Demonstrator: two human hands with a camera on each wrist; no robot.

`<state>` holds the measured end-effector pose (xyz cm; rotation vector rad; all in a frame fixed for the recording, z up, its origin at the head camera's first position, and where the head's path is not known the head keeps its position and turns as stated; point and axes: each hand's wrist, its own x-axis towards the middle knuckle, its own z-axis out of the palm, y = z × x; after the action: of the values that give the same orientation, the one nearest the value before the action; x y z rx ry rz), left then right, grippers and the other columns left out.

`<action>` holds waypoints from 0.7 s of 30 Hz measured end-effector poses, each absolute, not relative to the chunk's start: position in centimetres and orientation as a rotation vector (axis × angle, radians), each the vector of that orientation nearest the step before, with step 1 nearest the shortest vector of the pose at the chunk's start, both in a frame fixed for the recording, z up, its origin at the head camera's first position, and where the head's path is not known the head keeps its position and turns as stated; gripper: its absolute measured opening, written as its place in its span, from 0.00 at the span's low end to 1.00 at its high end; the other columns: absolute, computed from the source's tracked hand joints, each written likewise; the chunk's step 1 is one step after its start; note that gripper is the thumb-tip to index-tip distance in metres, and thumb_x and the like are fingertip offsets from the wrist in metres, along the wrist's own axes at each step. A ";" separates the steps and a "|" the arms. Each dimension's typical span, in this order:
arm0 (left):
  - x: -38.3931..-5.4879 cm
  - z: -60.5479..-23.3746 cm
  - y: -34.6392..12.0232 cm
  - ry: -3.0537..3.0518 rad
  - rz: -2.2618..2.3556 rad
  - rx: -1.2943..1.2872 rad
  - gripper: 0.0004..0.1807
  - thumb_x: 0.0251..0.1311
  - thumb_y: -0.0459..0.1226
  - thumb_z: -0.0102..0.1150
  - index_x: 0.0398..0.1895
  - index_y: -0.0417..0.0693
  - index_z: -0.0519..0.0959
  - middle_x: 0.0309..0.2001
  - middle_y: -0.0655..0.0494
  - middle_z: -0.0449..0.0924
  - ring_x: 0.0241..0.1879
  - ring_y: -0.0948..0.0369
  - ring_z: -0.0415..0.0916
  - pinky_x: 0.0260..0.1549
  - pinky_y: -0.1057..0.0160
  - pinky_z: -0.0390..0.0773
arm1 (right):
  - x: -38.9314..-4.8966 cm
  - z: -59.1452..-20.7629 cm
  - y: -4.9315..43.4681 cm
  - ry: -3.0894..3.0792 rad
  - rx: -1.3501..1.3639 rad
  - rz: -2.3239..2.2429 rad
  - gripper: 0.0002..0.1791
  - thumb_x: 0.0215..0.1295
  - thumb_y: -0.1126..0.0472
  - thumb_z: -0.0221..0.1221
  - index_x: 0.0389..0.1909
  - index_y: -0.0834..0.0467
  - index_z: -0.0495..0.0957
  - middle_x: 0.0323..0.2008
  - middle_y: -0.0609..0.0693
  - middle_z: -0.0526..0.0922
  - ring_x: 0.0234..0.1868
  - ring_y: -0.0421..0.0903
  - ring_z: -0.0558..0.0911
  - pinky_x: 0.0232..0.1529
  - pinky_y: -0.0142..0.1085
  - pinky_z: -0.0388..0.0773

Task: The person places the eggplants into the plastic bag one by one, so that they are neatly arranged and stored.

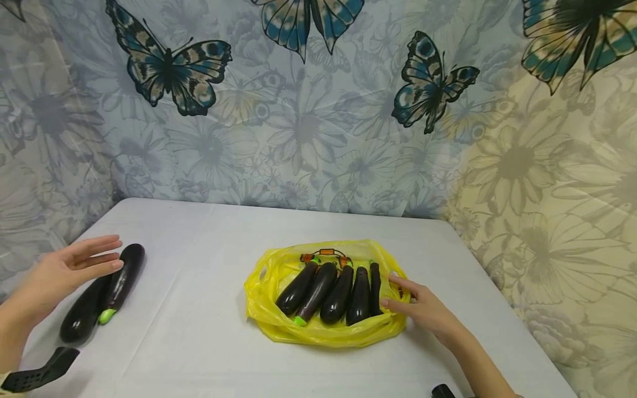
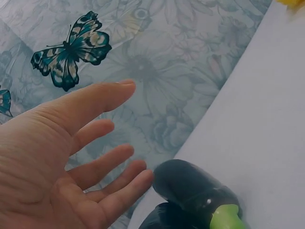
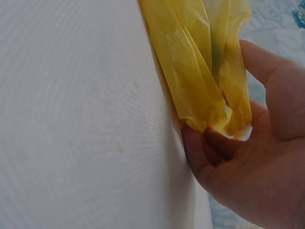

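Several dark eggplants (image 1: 338, 293) lie side by side in a yellow plastic bag (image 1: 269, 326), its mouth spread wide. My right hand (image 1: 423, 309) grips the bag's right edge; in the right wrist view the crumpled yellow plastic (image 3: 190, 71) sits between thumb and fingers. Over at the left, my left hand (image 1: 64, 271) holds nothing, with its fingers extended. Just beyond and under those fingers are two more eggplants, a front one (image 1: 82, 318) and one with a green stem end (image 1: 126, 276). In the left wrist view, fingertips overlap the end of an eggplant (image 2: 190, 183).
At the back of the bag is an orange-and-black item (image 1: 327, 252), partly hidden by the eggplants. All of this is on a white-covered table (image 1: 199, 304), with a butterfly-patterned cloth (image 1: 303, 138) hanging behind. A black strap mount (image 1: 45, 373) shows at the left wrist.
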<state>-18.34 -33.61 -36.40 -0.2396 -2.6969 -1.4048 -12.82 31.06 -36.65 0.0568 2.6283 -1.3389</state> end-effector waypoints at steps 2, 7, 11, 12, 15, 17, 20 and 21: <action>-18.5 -36.3 -33.5 -2.721 -1.423 -0.276 0.36 0.68 0.44 0.61 0.76 0.54 0.60 0.59 0.80 0.66 0.49 0.85 0.68 0.44 0.78 0.67 | -12.8 -36.6 31.1 2.628 0.055 -1.340 0.46 0.60 0.43 0.67 0.74 0.57 0.61 0.72 0.59 0.59 0.73 0.66 0.45 0.66 0.65 0.47; -18.7 -36.5 -33.3 -2.741 -1.469 -0.261 0.38 0.67 0.46 0.61 0.76 0.49 0.59 0.61 0.76 0.64 0.50 0.85 0.63 0.60 0.31 0.54 | -12.8 -36.6 31.2 2.630 0.057 -1.342 0.46 0.60 0.43 0.67 0.74 0.57 0.61 0.72 0.59 0.60 0.73 0.67 0.46 0.66 0.65 0.48; -18.8 -36.8 -33.5 -2.739 -1.465 -0.218 0.39 0.67 0.47 0.61 0.77 0.49 0.57 0.65 0.71 0.62 0.66 0.63 0.59 0.56 0.25 0.49 | -12.9 -36.7 31.2 2.624 0.064 -1.346 0.46 0.60 0.43 0.67 0.74 0.57 0.61 0.72 0.59 0.60 0.73 0.66 0.45 0.66 0.65 0.47; -18.8 -36.9 -33.6 -2.739 -1.469 -0.207 0.39 0.67 0.47 0.61 0.77 0.49 0.57 0.66 0.70 0.62 0.69 0.55 0.56 0.56 0.26 0.49 | -12.9 -36.7 31.2 2.622 0.066 -1.347 0.46 0.60 0.43 0.67 0.74 0.57 0.61 0.72 0.59 0.59 0.73 0.66 0.45 0.66 0.65 0.47; -18.7 -37.0 -33.6 -2.740 -1.493 -0.191 0.39 0.67 0.47 0.61 0.77 0.50 0.57 0.64 0.73 0.63 0.72 0.40 0.47 0.57 0.26 0.47 | -12.9 -36.7 31.2 2.619 0.062 -1.351 0.46 0.60 0.43 0.67 0.74 0.57 0.61 0.73 0.59 0.59 0.73 0.66 0.45 0.66 0.64 0.47; -18.7 -37.0 -33.7 -2.739 -1.509 -0.206 0.39 0.67 0.46 0.62 0.77 0.49 0.58 0.61 0.76 0.65 0.70 0.52 0.55 0.57 0.26 0.48 | -12.9 -36.8 31.2 2.618 0.057 -1.354 0.46 0.60 0.43 0.67 0.74 0.57 0.61 0.73 0.59 0.59 0.74 0.66 0.45 0.66 0.64 0.47; -18.8 -37.1 -33.5 -2.748 -1.502 -0.241 0.37 0.67 0.46 0.61 0.75 0.46 0.60 0.55 0.78 0.68 0.59 0.72 0.66 0.54 0.26 0.52 | -12.9 -36.8 31.2 2.619 0.053 -1.357 0.45 0.60 0.44 0.68 0.74 0.57 0.62 0.72 0.59 0.59 0.73 0.66 0.45 0.66 0.64 0.47; -18.9 -37.1 -33.4 -2.761 -1.490 -0.248 0.37 0.67 0.46 0.61 0.75 0.45 0.60 0.54 0.78 0.69 0.53 0.78 0.67 0.54 0.27 0.55 | -12.9 -36.8 31.2 2.619 0.054 -1.356 0.45 0.60 0.44 0.68 0.74 0.57 0.62 0.72 0.59 0.59 0.73 0.66 0.45 0.66 0.64 0.47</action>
<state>-18.89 -33.38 -37.08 -0.2481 -2.7608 -1.4904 -12.87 31.24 -36.80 0.0540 2.6188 -1.3564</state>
